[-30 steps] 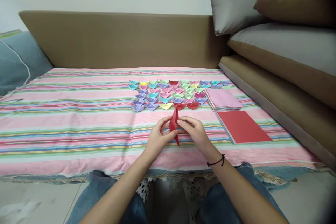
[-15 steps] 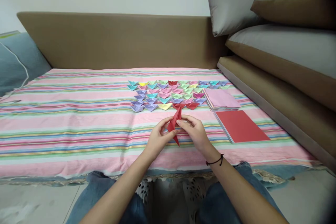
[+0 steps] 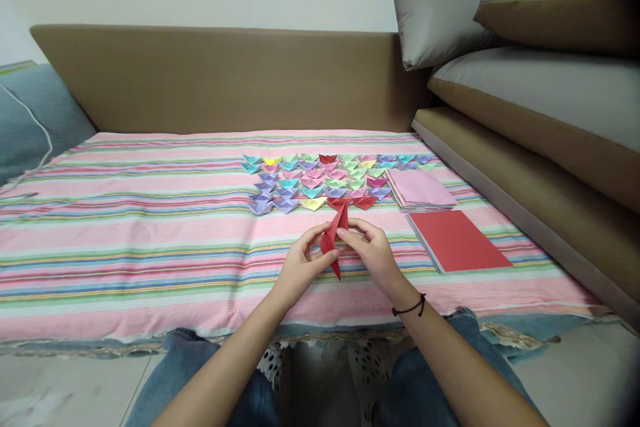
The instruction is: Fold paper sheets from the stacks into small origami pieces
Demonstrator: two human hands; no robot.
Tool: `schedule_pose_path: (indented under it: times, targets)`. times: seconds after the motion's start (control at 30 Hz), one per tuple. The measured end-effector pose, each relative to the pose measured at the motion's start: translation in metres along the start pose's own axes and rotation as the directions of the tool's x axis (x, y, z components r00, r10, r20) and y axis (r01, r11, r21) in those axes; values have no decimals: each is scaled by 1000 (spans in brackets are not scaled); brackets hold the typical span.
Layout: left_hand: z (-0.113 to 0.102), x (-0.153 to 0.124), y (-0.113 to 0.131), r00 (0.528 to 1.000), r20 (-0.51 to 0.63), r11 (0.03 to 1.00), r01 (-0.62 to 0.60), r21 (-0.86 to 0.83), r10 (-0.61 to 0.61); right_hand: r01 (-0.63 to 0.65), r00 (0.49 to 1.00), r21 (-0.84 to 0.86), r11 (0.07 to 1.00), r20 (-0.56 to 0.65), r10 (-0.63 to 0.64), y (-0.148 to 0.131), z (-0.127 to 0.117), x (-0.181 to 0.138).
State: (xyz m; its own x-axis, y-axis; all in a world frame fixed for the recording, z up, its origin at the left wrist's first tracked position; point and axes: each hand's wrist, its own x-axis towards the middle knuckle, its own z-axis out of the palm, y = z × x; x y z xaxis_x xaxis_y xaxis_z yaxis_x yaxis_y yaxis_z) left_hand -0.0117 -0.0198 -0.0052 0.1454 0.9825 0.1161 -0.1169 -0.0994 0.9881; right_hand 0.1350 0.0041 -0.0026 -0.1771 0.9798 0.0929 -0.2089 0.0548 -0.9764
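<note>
**Just in front of the boat rows (image 3: 336,183): folded red paper (image 3: 332,235) pinched in both our hands**

Nearer to us than the boat rows, we have the folded red paper between our left hand (image 3: 307,257) and right hand (image 3: 373,250). Long, narrow piece, pointed at top and bottom, leaning slightly. Left hand: fingers on the left flank, thumb across the lower front. Right hand: thumb on the right face, fingers behind. Fingertips close together; we can't tell if the two hands touch each other.

Upper end of the paper covers part of a red boat (image 3: 333,202) at the near edge of the boat rows in our view; can't tell if they make contact.

Boat rows: small paper boats in purple, turquoise, green, pink, yellow and red, packed side by side on the striped cloth (image 3: 125,233).

Just right of the boat rows: stack of pink-topped paper (image 3: 423,187). Right of them and nearer to us: red-topped stack (image 3: 457,240). Beyond them: brown backrest (image 3: 215,80). Well to their right: piled grey-brown cushions (image 3: 540,107). Well to their left: blue cushion (image 3: 63,103) with a white cable (image 3: 39,121). Our side of them: dark cord bracelet (image 3: 410,309) on our right wrist, and our jeans (image 3: 187,360).
</note>
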Motion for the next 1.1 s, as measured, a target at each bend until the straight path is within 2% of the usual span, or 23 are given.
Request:
schedule_pose_path:
  times: [0.4, 0.67, 0.77, 0.87, 0.93, 1.0, 1.1]
  targets:
    - [-1, 0, 1, 1000, -26, 999, 13, -43, -14, -18, 1000, 18, 1000, 0, 18, -2, -1, -1]
    - [0, -2, 8, 998, -10, 994, 54, -96, -55, -12, 999, -1, 1000, -35, 12, -1, -3, 0]
    - [0, -2, 5, 997, -45, 997, 56, -50, -58, 17, 997, -15, 1000, -75, -18, -1, -2, 0]
    - [-1, 0, -2, 988, -153, 999, 17, 49, -10, 157, 967, -79, 985, -192, -169, -1, 0, -1]
    - [-3, 1, -6, 976, -213, 992, -27, 124, 53, 201, 950, -173, 964, -204, -235, -1, 1, -3]
    - [-4, 0, -8, 961, -235, 968, -91, 233, 146, 167, 969, -239, 956, -141, -205, -1, 3, -4]
    - [-3, -2, -8, 936, -186, 882, -195, 430, 298, 96, 992, -260, 961, -56, -114, 0, 6, -6]
